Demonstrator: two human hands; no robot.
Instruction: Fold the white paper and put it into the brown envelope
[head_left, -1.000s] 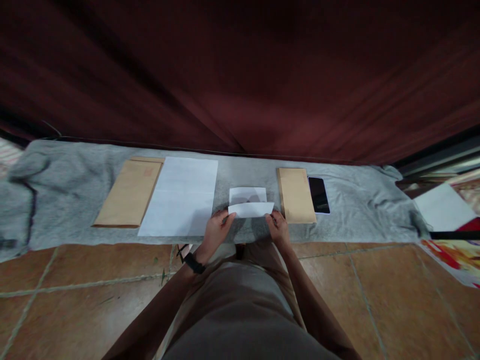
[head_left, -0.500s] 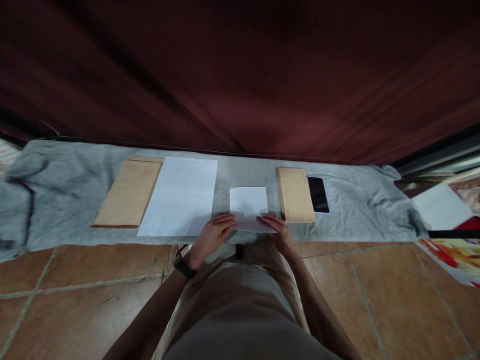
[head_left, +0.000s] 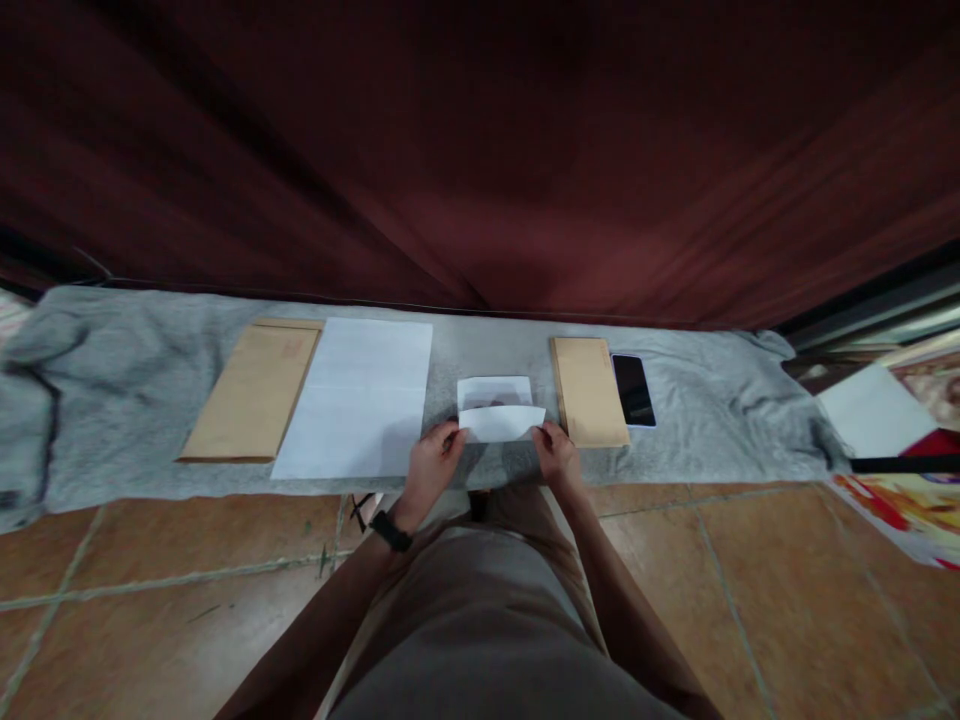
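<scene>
1. On the grey cloth (head_left: 712,430), in front of the person, lies a small white paper (head_left: 501,424), its near flap raised and bent toward its far part.
2. The left hand (head_left: 433,465) pinches the flap's left corner between thumb and fingers.
3. The right hand (head_left: 559,457) pinches its right corner likewise, just beside a brown envelope (head_left: 592,395).
4. Beyond that envelope rests a phone (head_left: 634,392); left of the paper, a larger white sheet (head_left: 360,400).
</scene>
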